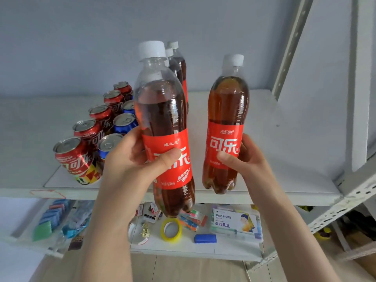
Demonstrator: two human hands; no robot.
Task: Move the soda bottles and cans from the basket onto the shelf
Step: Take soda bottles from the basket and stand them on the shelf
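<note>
I am holding a bottle in each hand, both upright with caps up, their long axes running up the frame. My left hand (130, 159) is wrapping the left bottle (162, 110) at its red label, thumb across the front and fingers curled behind. My right hand (244, 157) is gripping the right bottle (225, 110) the same way, low on its label. The basket is not showing.

The shelf (264, 123) is lying beyond both hands, across the middle of the frame. The left bottle's base is hanging below the shelf's front edge at frame centre, so I judge it is out in front of the board and needs lifting before going forward. The right bottle's base is showing just over that front edge; whether it is touching the board I cannot tell.

Straight behind the left bottle a row of bottles (179, 64) is running back toward the wall. The cans (73, 157) are standing in two rows at centre left, close beside my left knuckles, so there is little room that way. The bare board is opening at centre right, between the right bottle and the post (293, 43). My right hand is nearer that free space, and I judge its bottle the easier to set down first.
</note>
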